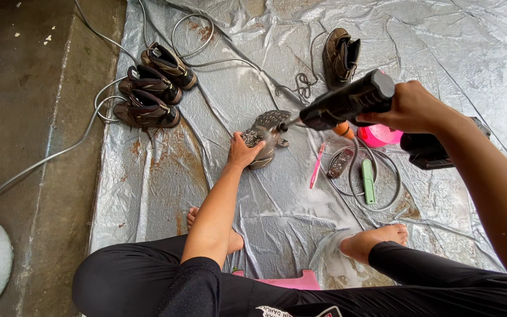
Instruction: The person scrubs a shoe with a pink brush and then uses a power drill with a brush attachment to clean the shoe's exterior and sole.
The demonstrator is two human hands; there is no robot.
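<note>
- Black-clad knees and a pink stool (291, 280) sit closest to the camera, with two bare feet planted on the wet grey tarp (441, 53) spread over the floor.
- Just beyond the feet, the left hand (243, 150) presses down on a muddy boot (268, 136) lying on its side with the sole turned up; the fingers curl closed around the heel end, pinning it to the tarp.
- Right hand (411, 108) is wrapped tight around the black handle of a spray gun (347, 101), whose nozzle points at the boot's sole from just beside it; no clear jet of water shows.
- Beside the boot lie a pink toothbrush (317, 165), a dark scrubbing brush (340, 164) and a green brush (368, 181), ringed by a grey hose (382, 202); a pink tub (379, 136) sits partly hidden behind the gun.
- Farther off, three more boots (151, 88) stand in a row at the tarp's left edge, and another boot (341, 56) rests alone at the top.
- Judging by this, the step in hand is rinsing mud off the sole. The next move probably calls for keeping the boot pinned against the spray's push, sweeping the nozzle along the tread, then rolling the boot to reach its sides.
</note>
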